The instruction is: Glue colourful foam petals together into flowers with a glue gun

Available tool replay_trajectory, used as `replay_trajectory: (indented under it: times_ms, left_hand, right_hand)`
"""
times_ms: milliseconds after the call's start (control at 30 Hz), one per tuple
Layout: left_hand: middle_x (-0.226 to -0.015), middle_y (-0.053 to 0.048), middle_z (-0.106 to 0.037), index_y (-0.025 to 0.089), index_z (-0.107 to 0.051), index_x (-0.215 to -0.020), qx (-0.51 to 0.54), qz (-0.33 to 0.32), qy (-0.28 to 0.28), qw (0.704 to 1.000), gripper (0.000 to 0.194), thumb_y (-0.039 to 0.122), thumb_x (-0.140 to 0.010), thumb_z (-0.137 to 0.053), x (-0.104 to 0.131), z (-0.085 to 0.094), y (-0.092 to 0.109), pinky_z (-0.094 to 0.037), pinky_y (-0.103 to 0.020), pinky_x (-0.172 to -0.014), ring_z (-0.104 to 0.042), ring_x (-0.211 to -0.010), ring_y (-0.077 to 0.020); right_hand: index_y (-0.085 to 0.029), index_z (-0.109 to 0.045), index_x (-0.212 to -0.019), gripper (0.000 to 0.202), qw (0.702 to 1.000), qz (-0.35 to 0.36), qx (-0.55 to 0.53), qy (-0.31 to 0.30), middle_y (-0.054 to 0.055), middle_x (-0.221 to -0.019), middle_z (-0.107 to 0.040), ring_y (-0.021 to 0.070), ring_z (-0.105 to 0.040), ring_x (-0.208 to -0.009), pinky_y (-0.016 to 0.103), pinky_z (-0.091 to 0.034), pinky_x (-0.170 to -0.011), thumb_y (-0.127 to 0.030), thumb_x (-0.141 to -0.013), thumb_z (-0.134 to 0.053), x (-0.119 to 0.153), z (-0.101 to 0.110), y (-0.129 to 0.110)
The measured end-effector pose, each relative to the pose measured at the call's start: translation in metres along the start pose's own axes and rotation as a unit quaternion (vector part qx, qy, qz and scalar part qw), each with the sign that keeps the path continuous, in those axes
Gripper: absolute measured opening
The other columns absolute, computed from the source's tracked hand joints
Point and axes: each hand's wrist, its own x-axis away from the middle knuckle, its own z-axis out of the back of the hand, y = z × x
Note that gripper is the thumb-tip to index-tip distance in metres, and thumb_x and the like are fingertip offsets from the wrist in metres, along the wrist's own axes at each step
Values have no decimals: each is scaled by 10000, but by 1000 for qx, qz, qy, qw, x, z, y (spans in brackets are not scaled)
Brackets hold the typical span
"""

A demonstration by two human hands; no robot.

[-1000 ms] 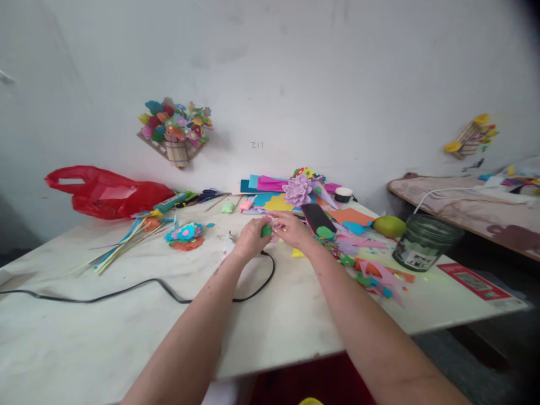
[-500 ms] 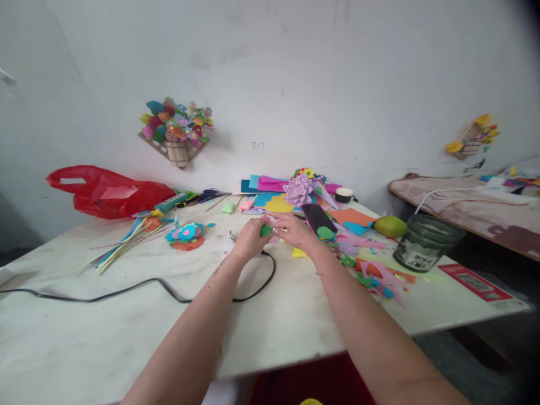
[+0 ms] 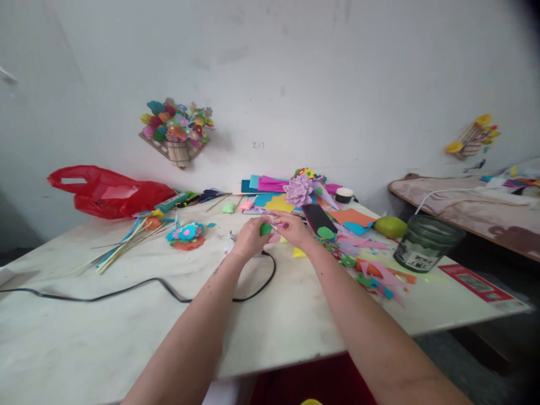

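Above the middle of the table, my left hand [image 3: 250, 238] is closed round a small green craft piece [image 3: 265, 229], mostly covered by the fingers. My right hand [image 3: 292, 227] meets it from the right, its fingertips pinched on something small and pale that I cannot make out. A glue gun [image 3: 228, 243] lies beside my left hand, partly behind it, near a black cable [image 3: 160, 281]. To the left rests a layered foam flower [image 3: 185, 235] in blue and orange. A dark phone [image 3: 319, 219] lies just beyond my right hand.
At the left are a red plastic bag [image 3: 118, 194] and thin strips [image 3: 120, 247]. Coloured sheets [image 3: 274, 184] and a lilac flower [image 3: 298, 190] lie at the back. Scraps [image 3: 375, 275], a green-yellow fruit [image 3: 390, 227] and a dark green jar [image 3: 426, 244] stand right.
My right fingertips have shifted slightly at the green piece, and a bit of pink-purple shows between them. My left hand stays nearly still.
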Motion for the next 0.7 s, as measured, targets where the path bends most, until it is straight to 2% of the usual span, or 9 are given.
replay_trajectory:
  times_ms: [133, 300, 500, 700]
  left_hand:
    - [-978, -59, -636, 185, -569, -985, -1, -2, -7, 1000, 317, 231, -672, -582, 0, 1, 0, -436, -327, -837, -570, -941, -193]
    - [-957, -61, -638, 183, -571, -979, -10, -6, -18, 1000, 319, 217, -662, -582, 0, 1, 3, -441, -326, -823, -571, -921, -199]
    - [-938, -70, -641, 172, -578, -971, -20, -7, -27, 999, 318, 203, -654, -591, 1, 0, 4, -442, -336, -826, -572, -922, -211]
    - [-933, -62, -648, 175, -586, -958, -10, -6, -19, 1000, 322, 178, -637, -604, 1, -2, 2, -438, -323, -833, -577, -920, -206]
  right_hand:
    - [-185, -667, -756, 133, 996, -8, -89, -11, 90, -1128, -593, 187, -542, -1056, 335, -449, -859, -142, -697, -555, -1, -1, 0]
    - [-190, -664, -742, 108, 997, -16, -75, -16, 87, -1128, -593, 188, -539, -1058, 352, -439, -878, -151, -687, -580, 0, -3, 0]
    - [-185, -639, -705, 160, 1000, -1, 27, -7, 85, -1073, -618, 186, -550, -1031, 369, -425, -887, -82, -672, -521, 0, -4, 1]
    - [-204, -638, -724, 207, 985, 13, 173, -18, 55, -1058, -625, 200, -562, -987, 376, -434, -866, -70, -630, -511, 2, 0, -8]
